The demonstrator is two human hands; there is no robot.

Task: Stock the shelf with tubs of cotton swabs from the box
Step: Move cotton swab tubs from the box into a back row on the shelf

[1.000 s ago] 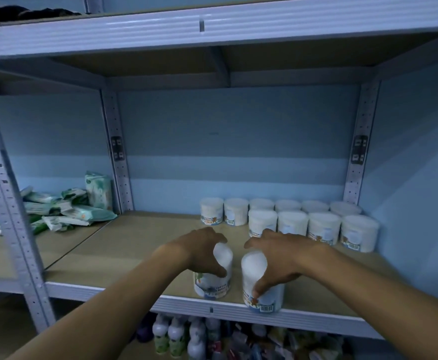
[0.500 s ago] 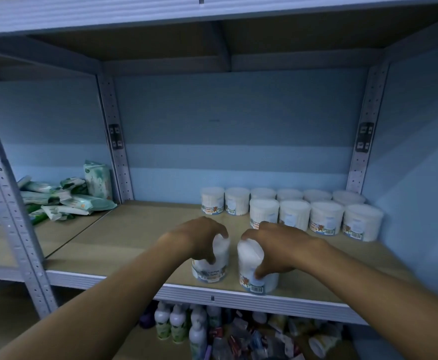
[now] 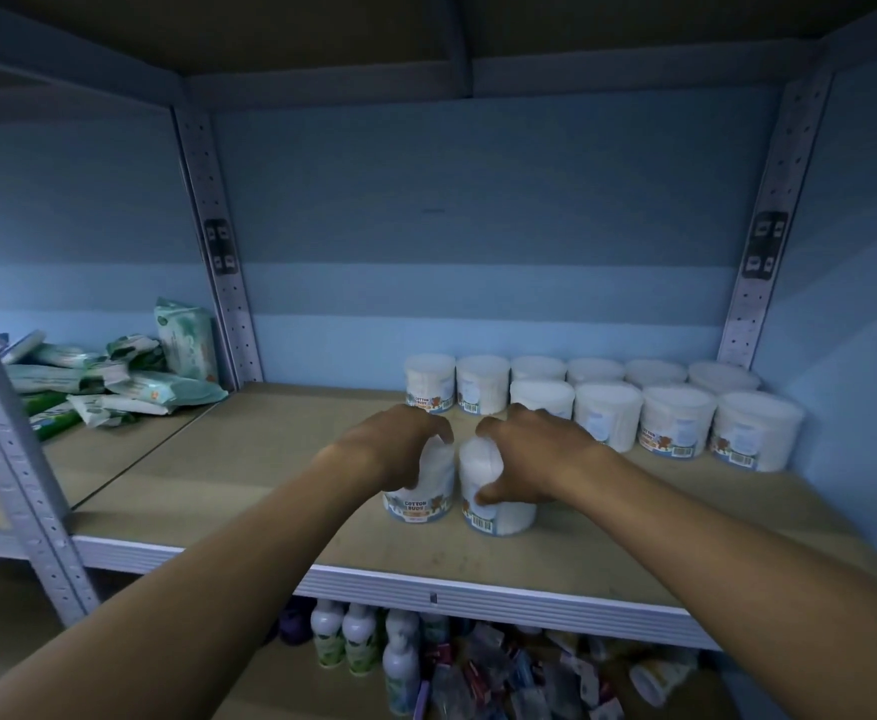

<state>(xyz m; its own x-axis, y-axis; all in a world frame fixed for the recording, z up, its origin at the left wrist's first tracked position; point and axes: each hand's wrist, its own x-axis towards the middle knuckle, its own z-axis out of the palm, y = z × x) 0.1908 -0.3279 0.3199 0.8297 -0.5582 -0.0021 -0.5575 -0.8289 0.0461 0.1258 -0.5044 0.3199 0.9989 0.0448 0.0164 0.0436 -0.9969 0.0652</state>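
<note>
Two white tubs of cotton swabs stand side by side on the wooden shelf board, a little behind its front edge. My left hand grips the left tub from above. My right hand grips the right tub the same way. Both tubs touch the board and almost touch each other. Behind them, at the back right, several more tubs stand in two rows. No box is in view.
The board's left half is bare wood. Green wipe packs lie piled on the neighbouring shelf to the left. Grey metal uprights frame the bay. Bottles and packets fill the shelf below.
Both hands have pushed the two tubs back from the shelf's front edge toward the rows behind. The camera has come closer and tilted down.
</note>
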